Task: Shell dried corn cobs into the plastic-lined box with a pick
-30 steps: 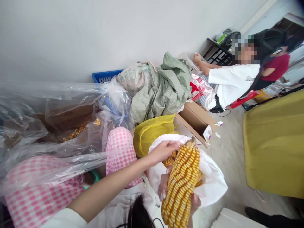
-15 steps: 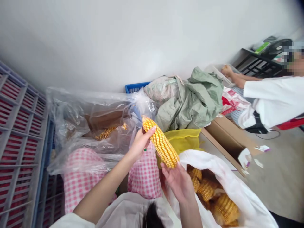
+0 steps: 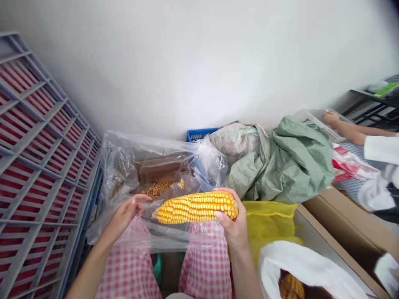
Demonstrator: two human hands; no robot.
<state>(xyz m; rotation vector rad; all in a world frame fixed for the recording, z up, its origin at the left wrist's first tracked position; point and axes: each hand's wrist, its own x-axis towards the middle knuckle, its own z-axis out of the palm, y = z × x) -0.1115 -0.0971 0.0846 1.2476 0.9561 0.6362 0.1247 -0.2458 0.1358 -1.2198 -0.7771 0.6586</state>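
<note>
An ear of corn (image 3: 195, 207) with yellow kernels lies level across my lap, its narrow tip pointing left. My right hand (image 3: 232, 220) grips its thick end, thumb in front. Just left of the tip, my left hand (image 3: 129, 211) holds nothing, its fingers loosely bent and apart. Below and behind the corn, a clear plastic bag (image 3: 118, 166) lines a cardboard box (image 3: 158, 168). Loose corn kernels (image 3: 160, 189) lie in a small heap inside. A white sack (image 3: 274, 259) at the lower right contains more ears of corn (image 3: 291, 286).
Stacked plastic crates (image 3: 40, 166) rise along the left. A green tarp sack (image 3: 283, 162), a blue basket (image 3: 199, 133) and a yellow mesh bag (image 3: 269, 222) stand ahead and right. A long cardboard box (image 3: 343, 232) lies right. Another person's arm (image 3: 349, 126) reaches into a white container (image 3: 314, 118).
The corn has moved left over the lined box and turned from slanting to level. My left hand has let go of its tip; my right hand now grips the thick end. The view has shifted left.
</note>
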